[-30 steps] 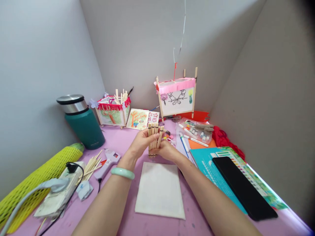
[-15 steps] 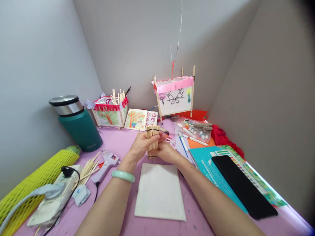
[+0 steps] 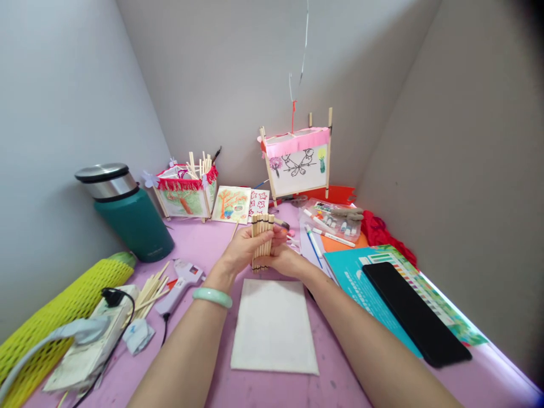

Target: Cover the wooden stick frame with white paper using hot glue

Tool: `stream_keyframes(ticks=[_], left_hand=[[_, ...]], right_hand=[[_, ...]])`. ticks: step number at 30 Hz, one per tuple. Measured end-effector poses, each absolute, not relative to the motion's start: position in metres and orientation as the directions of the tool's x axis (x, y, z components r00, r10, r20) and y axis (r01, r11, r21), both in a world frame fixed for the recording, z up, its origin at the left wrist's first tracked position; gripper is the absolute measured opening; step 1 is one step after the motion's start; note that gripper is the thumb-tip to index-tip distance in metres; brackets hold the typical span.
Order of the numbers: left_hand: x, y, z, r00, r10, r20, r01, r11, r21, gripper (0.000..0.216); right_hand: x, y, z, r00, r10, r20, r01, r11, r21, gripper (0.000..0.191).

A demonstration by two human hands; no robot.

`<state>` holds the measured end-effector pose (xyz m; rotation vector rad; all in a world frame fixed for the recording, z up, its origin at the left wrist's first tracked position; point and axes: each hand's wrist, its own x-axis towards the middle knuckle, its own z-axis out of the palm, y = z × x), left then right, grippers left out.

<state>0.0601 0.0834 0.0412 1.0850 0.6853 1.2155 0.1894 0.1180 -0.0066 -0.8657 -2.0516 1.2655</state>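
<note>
Upright between my hands is a bundle of short wooden sticks (image 3: 262, 241), with dark bands near the top and bottom ends. My left hand (image 3: 242, 248) grips its left side, the thumb lying across the front; a pale green bangle (image 3: 212, 297) circles that wrist. From the right, my right hand (image 3: 283, 258) closes round the lower part, its fingers partly hidden behind the sticks. Below the hands a blank white canvas panel (image 3: 275, 328) lies flat on the pink tabletop (image 3: 204, 241).
A teal bottle (image 3: 131, 221), a glue gun (image 3: 181, 286), loose sticks (image 3: 148, 292) and a power strip (image 3: 93, 340) are on the left. Behind stand a fringed box (image 3: 187, 195) and a pink-trimmed lantern (image 3: 300, 164). A black phone (image 3: 416, 311) rests on a blue book (image 3: 369, 300) at right.
The whole view has shifted slightly, so things appear a little further left and higher. Both hands keep the same hold on the stick bundle.
</note>
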Motion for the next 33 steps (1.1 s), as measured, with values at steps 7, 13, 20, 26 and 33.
stream_keyframes(ticks=[7, 13, 20, 26, 33], left_hand=[[0.056, 0.081, 0.04, 0.211, 0.968, 0.138, -0.4, -0.043, 0.916, 0.031], [0.055, 0.08, 0.035, 0.184, 0.976, 0.113, -0.39, -0.033, 0.92, 0.035], [0.049, 0.081, 0.039, 0.073, 0.991, 0.109, -0.356, -0.076, 0.931, 0.034], [0.053, 0.055, 0.068, 0.022, 0.999, 0.033, -0.299, -0.025, 0.954, 0.035], [0.045, 0.003, 0.059, -0.058, 0.993, -0.101, 0.006, 0.102, 0.995, 0.036]], right_hand=[[0.185, 0.115, -0.006, -0.615, 0.778, 0.125, 0.262, 0.352, -0.898, 0.013], [0.184, 0.114, -0.011, -0.596, 0.795, 0.115, 0.294, 0.35, -0.89, 0.008], [0.186, 0.108, 0.009, -0.587, 0.801, 0.116, 0.314, 0.357, -0.88, 0.009], [0.197, 0.075, 0.039, -0.522, 0.837, 0.168, 0.322, 0.375, -0.869, 0.026], [0.219, 0.016, 0.041, -0.484, 0.875, 0.011, 0.546, 0.312, -0.778, 0.03]])
